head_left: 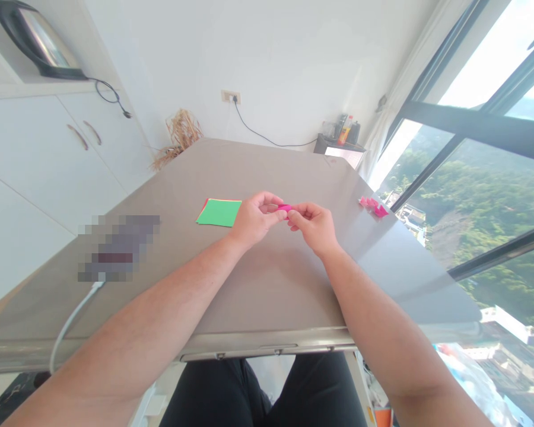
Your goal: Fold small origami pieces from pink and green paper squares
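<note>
Above the middle of the table, a small piece of folded pink paper is pinched between the fingertips of both hands. My left hand is closed on its left end, my right hand on its right end. Fingers cover much of the paper, so its full shape is hidden. Just left of my left hand lies a stack of coloured paper, green on top, with red showing at the edges. Toward the table's right edge sit several small folded pink paper pieces.
On the left of the grey-brown table is a blurred-out dark object with a white cable running over the front edge. Bottles stand on a dark cabinet beyond the far right corner. Windows line the right side.
</note>
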Demonstrator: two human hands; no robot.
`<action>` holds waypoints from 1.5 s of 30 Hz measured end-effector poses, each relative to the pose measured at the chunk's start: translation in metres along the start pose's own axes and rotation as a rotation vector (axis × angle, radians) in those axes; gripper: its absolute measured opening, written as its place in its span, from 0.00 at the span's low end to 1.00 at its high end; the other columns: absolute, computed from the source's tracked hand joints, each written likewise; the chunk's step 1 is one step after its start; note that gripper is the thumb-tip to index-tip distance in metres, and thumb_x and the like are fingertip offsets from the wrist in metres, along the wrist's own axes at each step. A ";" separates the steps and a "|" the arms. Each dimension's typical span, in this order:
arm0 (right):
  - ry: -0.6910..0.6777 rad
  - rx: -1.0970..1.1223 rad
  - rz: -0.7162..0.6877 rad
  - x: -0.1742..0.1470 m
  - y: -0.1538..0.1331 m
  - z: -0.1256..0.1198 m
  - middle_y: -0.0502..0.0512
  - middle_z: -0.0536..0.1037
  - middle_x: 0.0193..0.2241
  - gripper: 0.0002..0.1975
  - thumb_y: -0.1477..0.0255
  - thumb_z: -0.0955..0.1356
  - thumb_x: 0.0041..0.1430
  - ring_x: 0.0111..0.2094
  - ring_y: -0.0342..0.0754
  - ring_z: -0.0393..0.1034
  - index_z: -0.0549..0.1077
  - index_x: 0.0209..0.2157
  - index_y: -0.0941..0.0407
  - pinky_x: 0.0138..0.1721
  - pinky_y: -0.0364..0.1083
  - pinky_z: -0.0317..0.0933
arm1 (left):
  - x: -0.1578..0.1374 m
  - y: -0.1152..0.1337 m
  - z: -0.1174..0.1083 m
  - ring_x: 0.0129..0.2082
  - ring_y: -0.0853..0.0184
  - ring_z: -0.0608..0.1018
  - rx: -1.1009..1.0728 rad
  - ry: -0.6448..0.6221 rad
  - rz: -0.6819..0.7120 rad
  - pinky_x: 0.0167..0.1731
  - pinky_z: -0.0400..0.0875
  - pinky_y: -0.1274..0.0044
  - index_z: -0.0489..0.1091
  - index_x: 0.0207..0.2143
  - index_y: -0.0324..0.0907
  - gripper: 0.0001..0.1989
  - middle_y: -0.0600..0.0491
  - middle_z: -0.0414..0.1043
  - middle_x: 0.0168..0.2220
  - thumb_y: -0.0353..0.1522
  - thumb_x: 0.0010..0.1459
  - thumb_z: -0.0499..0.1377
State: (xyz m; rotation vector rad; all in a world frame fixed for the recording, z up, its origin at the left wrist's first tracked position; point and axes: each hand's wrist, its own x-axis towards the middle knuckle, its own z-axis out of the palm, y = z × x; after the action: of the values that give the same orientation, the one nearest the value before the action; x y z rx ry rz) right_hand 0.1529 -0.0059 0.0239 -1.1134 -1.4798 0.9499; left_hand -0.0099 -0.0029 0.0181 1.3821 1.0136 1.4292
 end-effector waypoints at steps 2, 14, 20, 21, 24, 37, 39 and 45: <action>-0.029 0.051 0.019 0.001 0.001 0.000 0.52 0.80 0.26 0.13 0.62 0.74 0.51 0.28 0.46 0.75 0.79 0.34 0.56 0.33 0.47 0.72 | 0.000 0.003 0.000 0.43 0.63 0.80 -0.022 0.010 0.015 0.46 0.74 0.71 0.73 0.38 0.43 0.18 0.49 0.78 0.41 0.34 0.46 0.72; -0.046 0.074 0.013 0.001 0.005 0.001 0.52 0.80 0.25 0.10 0.63 0.72 0.53 0.30 0.46 0.76 0.76 0.30 0.56 0.34 0.46 0.72 | -0.001 0.003 0.000 0.40 0.61 0.81 0.028 0.012 0.015 0.46 0.73 0.70 0.76 0.45 0.42 0.22 0.49 0.81 0.39 0.35 0.47 0.72; -0.053 -0.003 -0.008 0.000 0.008 0.001 0.52 0.79 0.25 0.13 0.59 0.72 0.54 0.28 0.46 0.75 0.75 0.28 0.55 0.33 0.47 0.71 | -0.002 0.005 0.003 0.36 0.62 0.81 -0.007 0.044 -0.029 0.44 0.73 0.70 0.78 0.38 0.42 0.15 0.50 0.81 0.34 0.35 0.46 0.72; -0.050 -0.004 -0.006 0.000 0.007 0.001 0.52 0.79 0.25 0.13 0.59 0.72 0.54 0.28 0.46 0.75 0.75 0.28 0.55 0.33 0.47 0.71 | -0.002 0.005 0.004 0.35 0.63 0.81 -0.023 0.047 -0.033 0.43 0.73 0.70 0.77 0.36 0.42 0.14 0.50 0.81 0.34 0.35 0.46 0.72; -0.056 0.000 0.005 -0.002 0.004 0.003 0.52 0.79 0.24 0.13 0.60 0.72 0.54 0.28 0.46 0.74 0.75 0.27 0.55 0.34 0.47 0.71 | -0.002 0.004 0.004 0.33 0.63 0.81 -0.038 0.059 -0.026 0.41 0.74 0.70 0.77 0.34 0.42 0.13 0.51 0.80 0.31 0.35 0.46 0.72; -0.058 -0.017 0.035 -0.001 0.004 0.002 0.50 0.77 0.22 0.09 0.65 0.70 0.55 0.26 0.46 0.73 0.74 0.25 0.55 0.32 0.46 0.69 | 0.004 -0.002 -0.004 0.28 0.66 0.77 0.020 -0.029 -0.052 0.30 0.72 0.73 0.76 0.31 0.42 0.11 0.52 0.78 0.29 0.38 0.48 0.70; -0.030 -0.022 0.041 0.000 0.004 0.001 0.50 0.77 0.21 0.09 0.65 0.69 0.55 0.26 0.45 0.73 0.74 0.25 0.55 0.31 0.45 0.68 | 0.004 -0.001 -0.006 0.26 0.68 0.75 0.043 -0.048 -0.048 0.29 0.70 0.74 0.76 0.29 0.41 0.10 0.52 0.77 0.26 0.37 0.48 0.70; -0.058 0.069 0.042 -0.001 0.003 0.002 0.51 0.77 0.23 0.13 0.59 0.72 0.53 0.26 0.45 0.72 0.75 0.28 0.56 0.33 0.46 0.69 | 0.006 -0.001 -0.004 0.25 0.68 0.76 -0.042 0.026 -0.084 0.27 0.68 0.76 0.74 0.28 0.41 0.10 0.52 0.77 0.25 0.36 0.48 0.70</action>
State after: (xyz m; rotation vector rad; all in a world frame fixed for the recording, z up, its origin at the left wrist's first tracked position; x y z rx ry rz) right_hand 0.1518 -0.0061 0.0207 -1.0784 -1.4640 1.0634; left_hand -0.0143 0.0033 0.0187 1.2789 1.0406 1.4016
